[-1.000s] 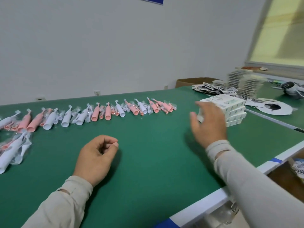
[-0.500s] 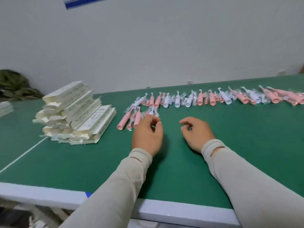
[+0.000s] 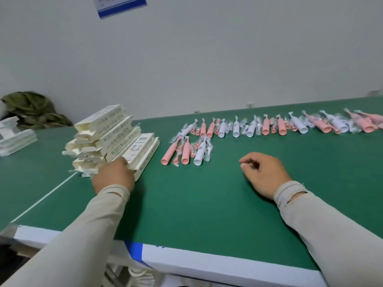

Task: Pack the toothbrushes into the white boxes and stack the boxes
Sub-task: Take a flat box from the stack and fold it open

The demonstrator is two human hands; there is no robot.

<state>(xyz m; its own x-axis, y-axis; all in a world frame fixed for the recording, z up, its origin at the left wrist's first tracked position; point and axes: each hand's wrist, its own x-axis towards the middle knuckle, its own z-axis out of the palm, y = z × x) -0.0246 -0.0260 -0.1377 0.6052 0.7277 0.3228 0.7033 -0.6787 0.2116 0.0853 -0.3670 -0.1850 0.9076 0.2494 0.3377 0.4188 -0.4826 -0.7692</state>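
Note:
A leaning pile of white boxes (image 3: 107, 129) with open end flaps stands on the green table (image 3: 196, 206) at the left. My left hand (image 3: 113, 177) is at the pile's near end, thumb on top of the lowest right box (image 3: 145, 150), gripping its end; the fingers are hidden. Three bagged toothbrushes (image 3: 185, 152), two pink and one white, lie just right of the pile. A long row of pink and white toothbrushes (image 3: 265, 126) runs along the far side. My right hand (image 3: 263, 172) rests on the table, fingers loosely curled, holding nothing.
More white packaging (image 3: 14, 137) sits at the far left beside a crumpled green cloth (image 3: 31, 108). The table's white near edge carries blue tape (image 3: 134, 249). A white wall stands right behind the table.
The view swung left from the finished stack to the box pile. My left hand moved from the table's middle to the pile's near end. My right hand stays resting on the table.

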